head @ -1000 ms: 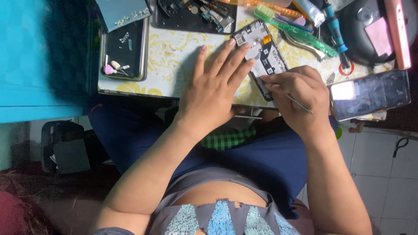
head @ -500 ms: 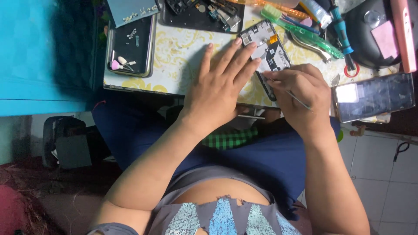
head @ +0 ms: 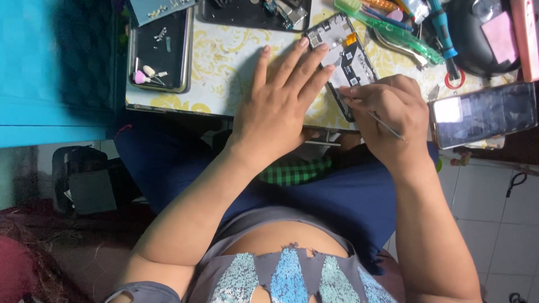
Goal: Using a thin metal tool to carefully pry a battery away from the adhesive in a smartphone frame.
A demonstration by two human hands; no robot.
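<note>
Left hand (head: 281, 104) lay flat, fingers spread, pinning the opened phone (head: 342, 56) at the table's (head: 224, 62) near edge. Right hand (head: 387, 115) pinched a thin metal tool (head: 384, 124), tip at the phone's lower edge. Best kept shallow, with light pressure and the phone pinned firmly.

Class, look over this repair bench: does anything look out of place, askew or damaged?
The opened phone lies askew, back off, circuitry exposed, with its lower end at the table's front edge. Otherwise nothing stands out.

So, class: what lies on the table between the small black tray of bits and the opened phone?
In the head view, the left hand lies flat between the black tray and the opened phone, fingertips on the phone; otherwise only the yellow-patterned tabletop shows.
</note>
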